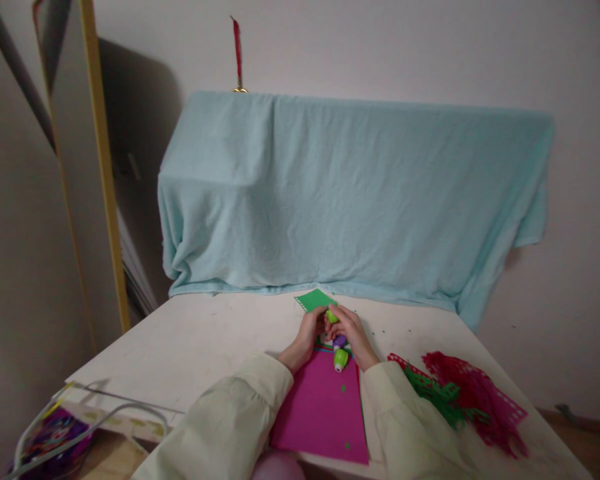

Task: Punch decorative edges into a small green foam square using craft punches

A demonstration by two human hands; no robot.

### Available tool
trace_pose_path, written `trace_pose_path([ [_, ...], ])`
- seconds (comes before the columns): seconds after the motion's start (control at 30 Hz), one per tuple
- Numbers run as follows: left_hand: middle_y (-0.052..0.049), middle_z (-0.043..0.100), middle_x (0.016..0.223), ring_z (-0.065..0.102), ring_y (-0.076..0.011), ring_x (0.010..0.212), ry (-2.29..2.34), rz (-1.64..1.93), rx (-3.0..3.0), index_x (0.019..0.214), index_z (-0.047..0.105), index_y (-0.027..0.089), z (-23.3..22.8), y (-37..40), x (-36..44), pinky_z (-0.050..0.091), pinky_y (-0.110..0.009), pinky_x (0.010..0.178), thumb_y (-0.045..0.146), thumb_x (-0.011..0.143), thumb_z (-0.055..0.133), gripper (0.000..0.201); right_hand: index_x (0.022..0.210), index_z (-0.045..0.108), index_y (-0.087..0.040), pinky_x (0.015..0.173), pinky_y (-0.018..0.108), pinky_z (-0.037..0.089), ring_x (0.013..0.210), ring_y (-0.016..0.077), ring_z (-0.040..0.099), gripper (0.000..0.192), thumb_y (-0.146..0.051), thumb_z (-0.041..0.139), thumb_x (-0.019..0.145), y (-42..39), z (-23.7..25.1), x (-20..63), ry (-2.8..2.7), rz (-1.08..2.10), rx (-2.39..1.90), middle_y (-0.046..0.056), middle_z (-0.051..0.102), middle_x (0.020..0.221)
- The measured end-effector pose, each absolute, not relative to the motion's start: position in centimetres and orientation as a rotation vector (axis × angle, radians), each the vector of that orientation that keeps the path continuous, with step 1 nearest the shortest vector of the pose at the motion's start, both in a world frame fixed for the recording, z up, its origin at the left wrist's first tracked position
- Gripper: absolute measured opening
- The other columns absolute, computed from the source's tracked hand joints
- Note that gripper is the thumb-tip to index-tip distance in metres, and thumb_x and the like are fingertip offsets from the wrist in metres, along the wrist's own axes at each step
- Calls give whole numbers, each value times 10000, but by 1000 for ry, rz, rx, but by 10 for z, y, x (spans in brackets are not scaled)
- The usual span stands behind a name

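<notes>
My left hand [309, 335] and my right hand [353, 331] come together over the middle of the table, fingers curled around a small lime-green paper punch [333, 316]. Just under the fingers lie a purple punch [339, 342] and another lime-green punch [341, 360]. Beyond my hands is a sheet of green paper [316, 300] with a row of punched holes along its left edge. Nearer to me, a stack of paper topped by a magenta sheet [320, 407] lies between my forearms, with small green bits on it. My fingers partly hide the punch they hold.
Punched red, magenta and green paper strips [450, 393] are heaped on the right of the white table [190, 340]. Small green scraps dot the tabletop. A light blue cloth [360, 200] hangs behind. At front left are a grey tube frame [95, 427] and a shiny purple packet [55, 437].
</notes>
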State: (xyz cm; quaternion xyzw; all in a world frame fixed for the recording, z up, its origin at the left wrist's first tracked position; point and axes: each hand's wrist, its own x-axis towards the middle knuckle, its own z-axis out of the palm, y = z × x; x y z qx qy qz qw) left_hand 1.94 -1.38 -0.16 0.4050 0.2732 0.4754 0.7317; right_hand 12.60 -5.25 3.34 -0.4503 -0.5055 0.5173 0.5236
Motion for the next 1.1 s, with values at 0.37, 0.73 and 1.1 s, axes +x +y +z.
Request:
trace_pose_path([
  [0.37,5,493,478,490,-122,442,566,1051,907,562,513,159,-6,-11,21,373,-254,497,449,778,544,363,799,582,-174,438,214,398,430,124,573,400,-573,566,796,-50,29,127,-1201,1239,-1043,14,633,592],
  [0.73,-6,490,470,497,-131,439,586,1042,930,530,510,162,-7,-8,21,371,-265,511,445,766,547,370,766,582,-181,434,213,387,423,118,556,391,-570,557,806,-48,29,128,-1214,1228,-1061,9,628,577],
  [1.1,-4,497,484,504,-128,453,574,1048,954,550,514,160,-6,-12,20,376,-257,523,444,777,534,364,769,584,-180,436,220,396,426,124,556,406,-585,566,791,-49,29,127,-1212,1217,-1056,11,624,574],
])
